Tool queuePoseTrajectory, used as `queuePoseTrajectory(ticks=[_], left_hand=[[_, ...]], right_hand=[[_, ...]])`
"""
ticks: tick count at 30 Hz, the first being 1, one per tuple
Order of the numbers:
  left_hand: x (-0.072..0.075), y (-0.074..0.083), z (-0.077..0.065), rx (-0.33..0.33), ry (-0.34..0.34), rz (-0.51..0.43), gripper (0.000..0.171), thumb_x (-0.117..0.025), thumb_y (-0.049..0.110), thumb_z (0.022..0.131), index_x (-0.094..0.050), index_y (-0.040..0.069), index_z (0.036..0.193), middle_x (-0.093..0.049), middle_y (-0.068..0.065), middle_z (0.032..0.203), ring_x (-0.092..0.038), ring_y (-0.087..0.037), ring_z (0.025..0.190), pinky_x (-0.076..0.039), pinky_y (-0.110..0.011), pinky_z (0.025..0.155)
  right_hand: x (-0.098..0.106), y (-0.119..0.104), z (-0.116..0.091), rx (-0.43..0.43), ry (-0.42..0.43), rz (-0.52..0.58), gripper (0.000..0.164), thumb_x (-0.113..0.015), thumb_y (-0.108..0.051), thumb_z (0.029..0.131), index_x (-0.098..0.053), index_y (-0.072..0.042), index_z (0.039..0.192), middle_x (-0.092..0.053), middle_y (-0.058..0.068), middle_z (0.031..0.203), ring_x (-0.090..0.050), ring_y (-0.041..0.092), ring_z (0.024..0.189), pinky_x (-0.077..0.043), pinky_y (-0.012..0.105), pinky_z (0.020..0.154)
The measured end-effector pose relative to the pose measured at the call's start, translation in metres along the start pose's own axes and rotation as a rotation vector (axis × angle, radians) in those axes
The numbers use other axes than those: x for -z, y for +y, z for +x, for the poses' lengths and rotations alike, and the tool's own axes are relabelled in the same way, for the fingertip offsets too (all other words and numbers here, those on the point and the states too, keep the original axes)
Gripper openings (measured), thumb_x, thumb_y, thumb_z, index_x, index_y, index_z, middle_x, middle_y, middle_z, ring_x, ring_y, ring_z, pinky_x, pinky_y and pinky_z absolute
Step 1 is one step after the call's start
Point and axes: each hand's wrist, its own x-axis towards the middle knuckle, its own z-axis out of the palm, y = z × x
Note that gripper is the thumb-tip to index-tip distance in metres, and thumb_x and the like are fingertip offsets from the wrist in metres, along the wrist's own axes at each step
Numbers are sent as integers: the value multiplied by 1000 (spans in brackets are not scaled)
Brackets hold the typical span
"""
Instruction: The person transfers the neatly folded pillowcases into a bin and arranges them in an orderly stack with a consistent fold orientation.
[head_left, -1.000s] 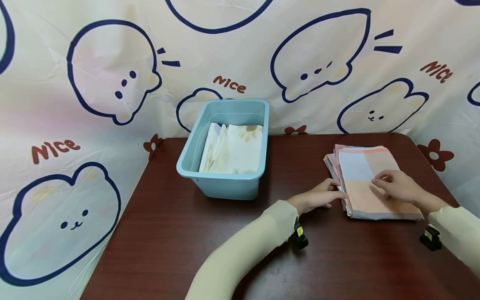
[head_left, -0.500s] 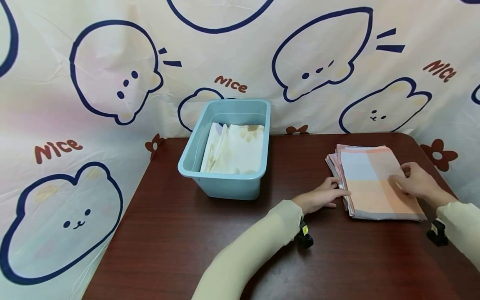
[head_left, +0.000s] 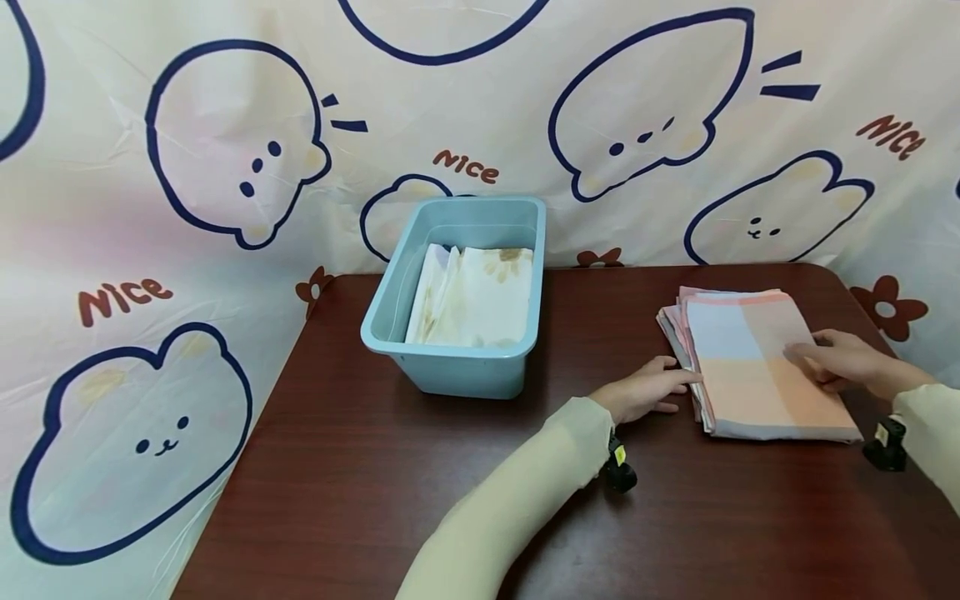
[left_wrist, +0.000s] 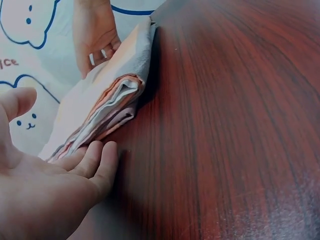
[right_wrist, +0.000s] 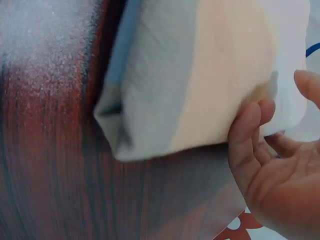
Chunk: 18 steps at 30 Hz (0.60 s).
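Observation:
A folded checked cloth [head_left: 750, 367] in peach, pale blue and grey lies on the table at the right, in a layered stack. Along its left edge is my left hand [head_left: 643, 390], with its fingers extended against the layers. In the left wrist view that hand's thumb stands away from the cloth [left_wrist: 107, 97]. My right hand [head_left: 851, 365] is at the cloth's right edge. From the right wrist view, its fingers [right_wrist: 245, 135] bend loosely beside the edge and the thumb is apart. Neither hand visibly pinches the cloth.
A light blue plastic bin [head_left: 465, 375] stands at the back middle of the dark red-brown table [head_left: 360, 467]. Folded white fabric [head_left: 483, 296] with brownish marks lies inside it. A patterned curtain [head_left: 615, 83] hangs behind the table and at its sides.
My right hand has moved right, from above the cloth's upper face to its right edge. My left hand stays at the left edge. The head view has shifted slightly.

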Motion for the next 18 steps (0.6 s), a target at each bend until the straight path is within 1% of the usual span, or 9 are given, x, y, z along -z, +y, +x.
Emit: queuePoseTrajectory(ticks=[2, 3, 5, 7, 9, 11, 13, 15, 18], left_hand=[[0, 0, 1, 7, 13, -21, 71, -64, 31, 99, -29, 11, 157, -50, -6, 148, -55, -23, 133, -51, -44, 104], [0, -1, 2, 11, 18, -32, 70, -64, 31, 99, -29, 11, 157, -51, -6, 148, -55, -24, 133, -51, -44, 104], [1, 0, 2, 15, 20, -47, 71, -64, 31, 99, -29, 10, 157, -51, -7, 148, -54, -25, 133, -51, -45, 105], [1, 0, 2, 21, 20, -55, 72, -64, 31, 100, -27, 9, 158, -50, -8, 150, -54, -25, 134, -50, -45, 105], [1, 1, 3, 27, 20, -58, 72, -63, 31, 100, -28, 8, 158, -49, -8, 150, -53, -26, 134, -50, -45, 106], [1, 1, 3, 30, 22, -62, 68, -64, 31, 99, -33, 8, 155, -51, -8, 147, -54, -25, 131, -50, -45, 106], [0, 2, 4, 30, 24, -64, 60, -64, 30, 99, -41, 8, 149, -53, -6, 143, -56, -23, 126, -50, -45, 105], [0, 2, 5, 30, 23, -62, 49, -64, 30, 99, -50, 9, 141, -56, -3, 136, -57, -20, 118, -51, -44, 105], [0, 2, 6, 40, 18, -52, 38, -65, 30, 98, -59, 11, 131, -58, 0, 131, -57, -17, 108, -51, -43, 104]], right_hand=[[-1, 0, -1, 10, -14, 16, 78, -40, -54, 105, -29, 19, 129, -46, -1, 70, -53, 12, 68, -55, 30, 67], [-1, 0, -1, 15, -20, 26, 70, -40, -53, 105, -35, 16, 118, -46, -1, 70, -53, 12, 68, -55, 30, 67], [-3, 0, -2, 15, -37, 52, 56, -40, -52, 106, -40, 4, 102, -46, -1, 69, -53, 11, 66, -55, 30, 67], [-5, 0, -2, 14, -57, 73, 49, -40, -52, 106, -40, -6, 91, -47, -2, 70, -54, 11, 65, -55, 30, 67], [-7, 1, -1, 10, -87, 98, 47, -41, -53, 106, -43, -9, 90, -48, -3, 69, -54, 10, 64, -54, 29, 66], [-8, 1, -1, 5, -119, 126, 46, -42, -53, 105, -49, -10, 94, -48, -4, 67, -53, 9, 63, -53, 29, 66], [-9, 0, -1, -3, -147, 151, 46, -44, -53, 105, -54, -8, 101, -46, -5, 66, -51, 9, 62, -52, 28, 66], [-9, 0, 0, -7, -170, 183, 46, -45, -51, 105, -55, -6, 109, -45, -6, 65, -50, 9, 62, -51, 29, 66], [-9, 2, 0, -8, -198, 225, 40, -46, -47, 106, -54, -7, 108, -44, -5, 65, -50, 10, 63, -50, 29, 67]])
